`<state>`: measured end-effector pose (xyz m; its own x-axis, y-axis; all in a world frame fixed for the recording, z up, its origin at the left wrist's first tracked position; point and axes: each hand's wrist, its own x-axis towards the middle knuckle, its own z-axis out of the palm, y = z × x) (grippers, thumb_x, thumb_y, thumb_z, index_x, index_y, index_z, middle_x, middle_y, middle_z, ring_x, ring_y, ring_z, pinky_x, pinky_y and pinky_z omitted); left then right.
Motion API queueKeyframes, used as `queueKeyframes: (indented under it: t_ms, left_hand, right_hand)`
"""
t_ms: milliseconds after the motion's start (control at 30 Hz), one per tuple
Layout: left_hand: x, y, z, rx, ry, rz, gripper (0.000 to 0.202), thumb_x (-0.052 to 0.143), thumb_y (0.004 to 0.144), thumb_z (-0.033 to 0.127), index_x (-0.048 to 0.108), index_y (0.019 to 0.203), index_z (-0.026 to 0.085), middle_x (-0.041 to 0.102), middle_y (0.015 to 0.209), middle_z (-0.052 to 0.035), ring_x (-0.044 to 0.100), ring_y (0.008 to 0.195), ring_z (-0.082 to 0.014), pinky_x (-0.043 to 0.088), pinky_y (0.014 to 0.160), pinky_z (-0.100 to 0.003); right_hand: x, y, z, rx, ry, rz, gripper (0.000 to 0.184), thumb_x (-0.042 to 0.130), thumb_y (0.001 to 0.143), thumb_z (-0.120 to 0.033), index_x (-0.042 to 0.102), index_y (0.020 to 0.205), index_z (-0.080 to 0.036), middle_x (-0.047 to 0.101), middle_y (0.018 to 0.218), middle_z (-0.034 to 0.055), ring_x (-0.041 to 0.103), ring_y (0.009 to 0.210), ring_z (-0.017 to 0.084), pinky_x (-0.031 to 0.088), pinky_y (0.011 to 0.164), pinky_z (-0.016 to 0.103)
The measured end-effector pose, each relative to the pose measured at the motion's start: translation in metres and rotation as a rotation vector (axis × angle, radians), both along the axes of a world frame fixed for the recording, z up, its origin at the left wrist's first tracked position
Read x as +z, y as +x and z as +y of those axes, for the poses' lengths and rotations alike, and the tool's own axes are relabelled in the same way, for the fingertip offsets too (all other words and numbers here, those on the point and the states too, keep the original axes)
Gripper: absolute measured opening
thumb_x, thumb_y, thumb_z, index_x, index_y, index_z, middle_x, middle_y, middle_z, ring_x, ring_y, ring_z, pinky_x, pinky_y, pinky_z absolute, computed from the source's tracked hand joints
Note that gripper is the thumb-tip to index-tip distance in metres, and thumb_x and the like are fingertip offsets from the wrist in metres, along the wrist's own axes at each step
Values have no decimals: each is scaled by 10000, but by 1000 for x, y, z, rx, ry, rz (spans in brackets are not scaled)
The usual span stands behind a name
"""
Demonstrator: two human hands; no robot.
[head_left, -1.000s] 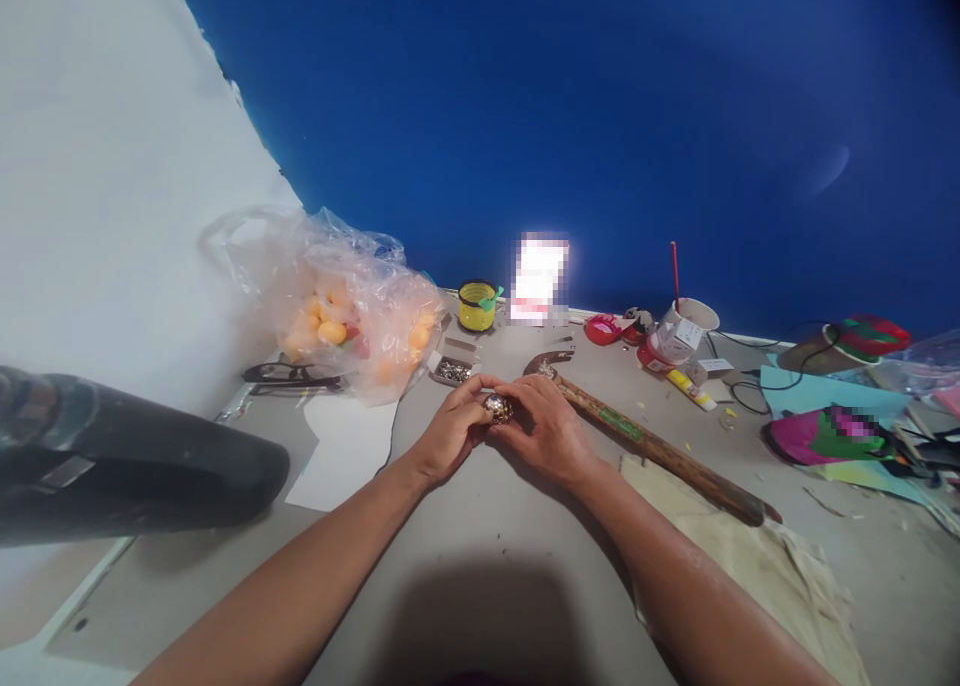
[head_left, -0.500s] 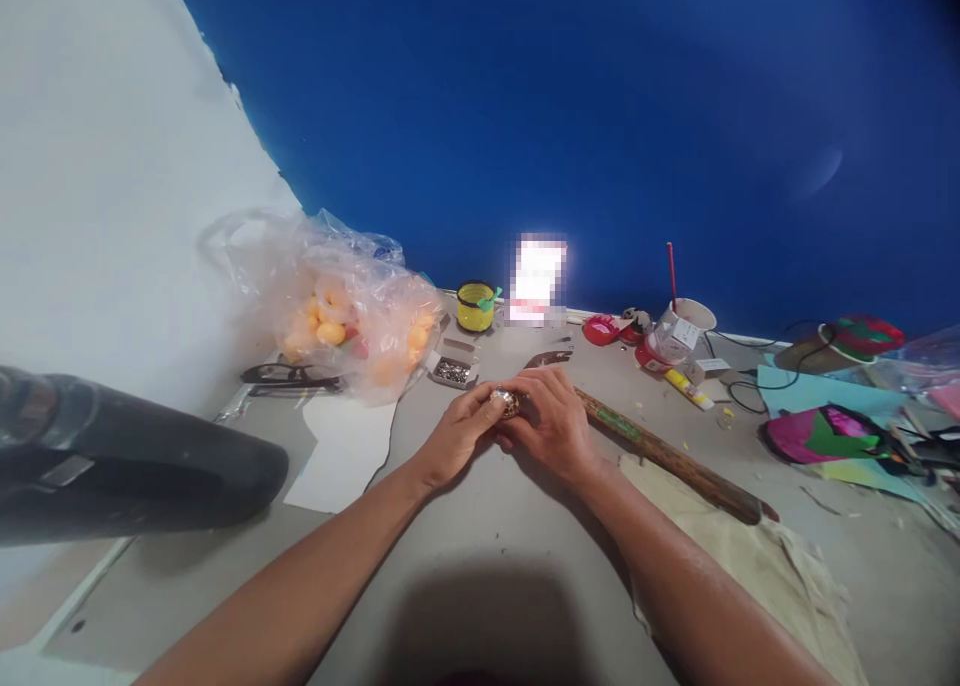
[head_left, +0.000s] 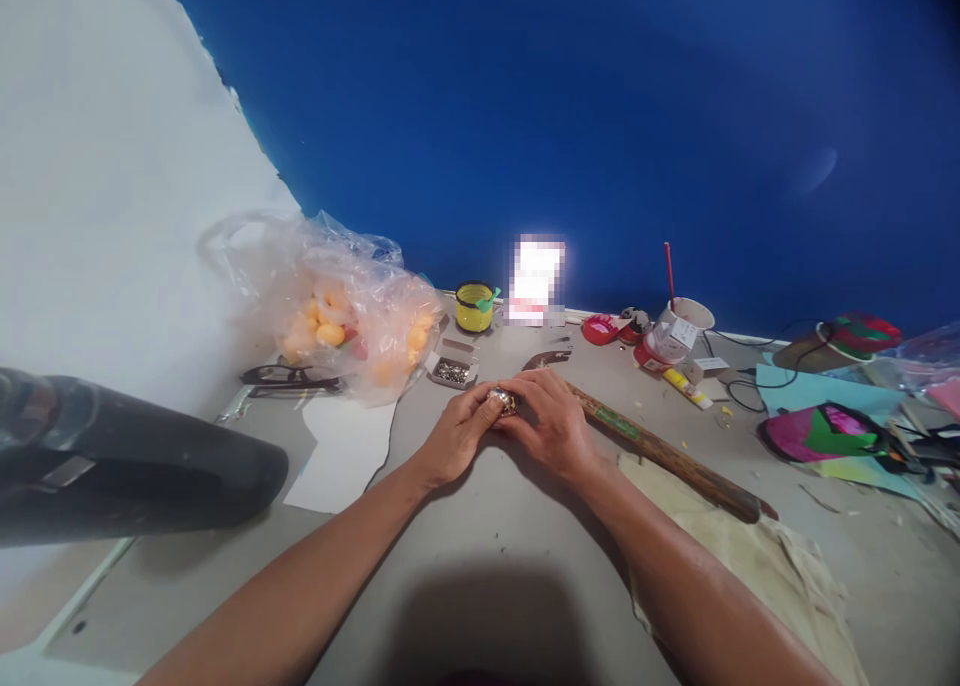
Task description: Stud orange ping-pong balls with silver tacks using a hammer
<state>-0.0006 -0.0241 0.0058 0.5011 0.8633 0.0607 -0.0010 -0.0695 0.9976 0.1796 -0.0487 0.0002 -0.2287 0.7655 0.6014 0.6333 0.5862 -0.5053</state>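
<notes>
Over the middle of the table, both hands meet around a small round ball (head_left: 503, 401) with a shiny, dark-speckled, metal-studded surface. My left hand (head_left: 463, 434) grips its left side, thumb on top. From the right, my right hand (head_left: 551, 416) curls its fingers against the ball; whether a small piece is also pinched there is hidden. Just beyond the hands stands a small open box of shiny metal tacks or pins (head_left: 453, 370). A worn wooden handle (head_left: 667, 454) lies beside my right hand, and a dark curved claw-like piece (head_left: 549, 359) shows behind the fingers.
Left are a plastic bag of orange balls (head_left: 352, 316), eyeglasses (head_left: 289, 376), white paper (head_left: 349, 446) and a big dark cylinder (head_left: 150, 456). A yellow cup (head_left: 474, 308), paper cup (head_left: 686, 321) and glue stick (head_left: 686, 388) stand or lie behind. Cloth (head_left: 720, 556) spreads at right.
The ball has turned slightly between my fingers, showing a brighter side. My right fingers have shifted a little over it; both hands otherwise stay in place.
</notes>
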Motion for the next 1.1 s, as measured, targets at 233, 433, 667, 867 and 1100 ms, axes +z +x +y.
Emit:
queueKeyframes:
  t_ms: [233, 433, 667, 867, 1100]
  left_hand:
    - [-1, 0, -1, -68, -199, -131, 478, 631, 939, 576, 723, 1103, 137, 636, 842, -37, 597, 759, -163, 518, 721, -292]
    - [-4, 3, 0, -10, -329, -199, 406, 693, 906, 486, 711, 1137, 152, 662, 934, -55, 613, 757, -155, 563, 674, -290]
    - [8, 3, 2, 68, -245, -54, 302, 689, 791, 257, 749, 1058, 129, 722, 910, -60, 635, 749, -159, 554, 672, -267]
    - [6, 3, 0, 120, -137, 65, 277, 616, 747, 209, 746, 981, 139, 705, 814, -21, 615, 690, -148, 528, 662, -262]
    - [9, -1, 0, 92, -100, 25, 214, 643, 770, 240, 727, 946, 151, 679, 748, -9, 616, 677, -160, 515, 671, -275]
  right_hand:
    - [1, 0, -2, 12, -30, 39, 251, 743, 925, -334, 713, 1156, -241, 693, 981, 67, 617, 920, 238, 522, 821, 367]
    - [-1, 2, 0, 25, -122, 37, 283, 725, 925, -272, 698, 1206, -255, 686, 1060, 67, 636, 971, 230, 548, 859, 347]
    - [-9, 7, 4, 90, -114, 24, 379, 692, 929, -216, 650, 1303, -263, 678, 1146, 89, 648, 1057, 246, 560, 926, 389]
    - [-10, 6, 4, 147, -52, 4, 374, 650, 942, -158, 636, 1307, -239, 677, 1142, 106, 649, 1055, 244, 560, 920, 392]
    - [-2, 5, 1, 145, -43, 47, 322, 662, 948, -190, 661, 1267, -234, 698, 1081, 97, 656, 1012, 238, 562, 886, 379]
